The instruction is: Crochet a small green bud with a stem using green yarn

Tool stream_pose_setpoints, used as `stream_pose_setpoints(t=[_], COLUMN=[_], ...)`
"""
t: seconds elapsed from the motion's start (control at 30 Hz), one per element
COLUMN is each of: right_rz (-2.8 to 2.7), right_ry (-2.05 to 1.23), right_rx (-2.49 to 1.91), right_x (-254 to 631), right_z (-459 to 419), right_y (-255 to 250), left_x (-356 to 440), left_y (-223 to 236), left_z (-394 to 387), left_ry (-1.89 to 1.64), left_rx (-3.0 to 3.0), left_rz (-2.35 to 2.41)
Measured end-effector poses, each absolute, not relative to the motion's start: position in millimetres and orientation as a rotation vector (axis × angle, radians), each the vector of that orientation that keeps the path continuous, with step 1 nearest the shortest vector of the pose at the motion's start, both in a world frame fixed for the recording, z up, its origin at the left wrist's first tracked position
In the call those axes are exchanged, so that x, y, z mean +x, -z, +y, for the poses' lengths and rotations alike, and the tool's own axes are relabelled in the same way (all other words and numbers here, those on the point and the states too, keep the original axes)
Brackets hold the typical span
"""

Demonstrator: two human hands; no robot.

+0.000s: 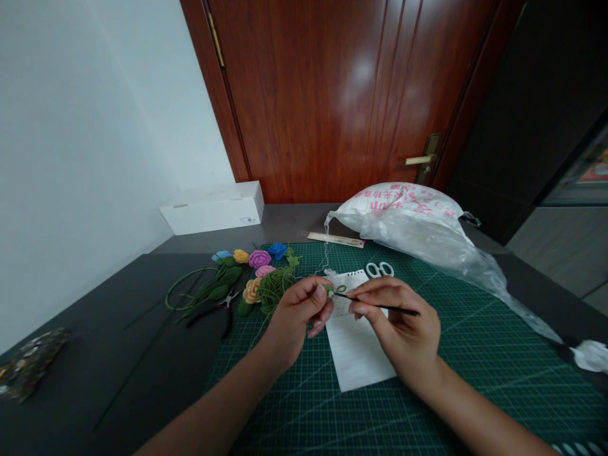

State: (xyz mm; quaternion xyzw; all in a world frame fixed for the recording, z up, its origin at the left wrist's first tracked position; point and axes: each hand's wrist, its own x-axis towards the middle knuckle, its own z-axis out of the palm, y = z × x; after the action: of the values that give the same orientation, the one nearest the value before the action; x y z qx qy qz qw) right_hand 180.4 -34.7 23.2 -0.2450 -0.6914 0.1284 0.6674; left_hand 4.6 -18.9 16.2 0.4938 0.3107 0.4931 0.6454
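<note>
My left hand [298, 310] pinches a small green crochet piece [329, 290] between thumb and fingers, above a white paper sheet [356, 351]. My right hand [396, 316] grips a thin black crochet hook [380, 307], its tip pointing left into the green piece. Green yarn runs from the piece to a loose green yarn bundle [275, 285] on the left. Both hands hover over a green cutting mat [427, 392].
Crocheted flowers [259, 259] in purple, blue, yellow and pink with green stems lie at the left, beside black pliers [213, 311]. White scissors [379, 269], a wooden ruler [335, 239], a plastic bag [418, 221] and a white box [213, 208] sit behind. A brown door stands beyond.
</note>
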Motion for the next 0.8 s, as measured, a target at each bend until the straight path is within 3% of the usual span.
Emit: stream_pose_setpoints(t=[0.33, 0.8], right_rz=[-1.265, -1.401], right_ry=[-0.651, -0.533], right_rx=[-0.588, -0.531], right_x=[174.8, 175.3], right_z=[-28.8, -32.8], right_y=[-22.3, -22.9], left_x=[3.6, 6.1], left_y=[-16.1, -16.0], left_z=[-18.2, -22.1], left_ry=[-1.084, -1.070], left_rx=[1.074, 0.986], left_rz=[0.647, 0.562])
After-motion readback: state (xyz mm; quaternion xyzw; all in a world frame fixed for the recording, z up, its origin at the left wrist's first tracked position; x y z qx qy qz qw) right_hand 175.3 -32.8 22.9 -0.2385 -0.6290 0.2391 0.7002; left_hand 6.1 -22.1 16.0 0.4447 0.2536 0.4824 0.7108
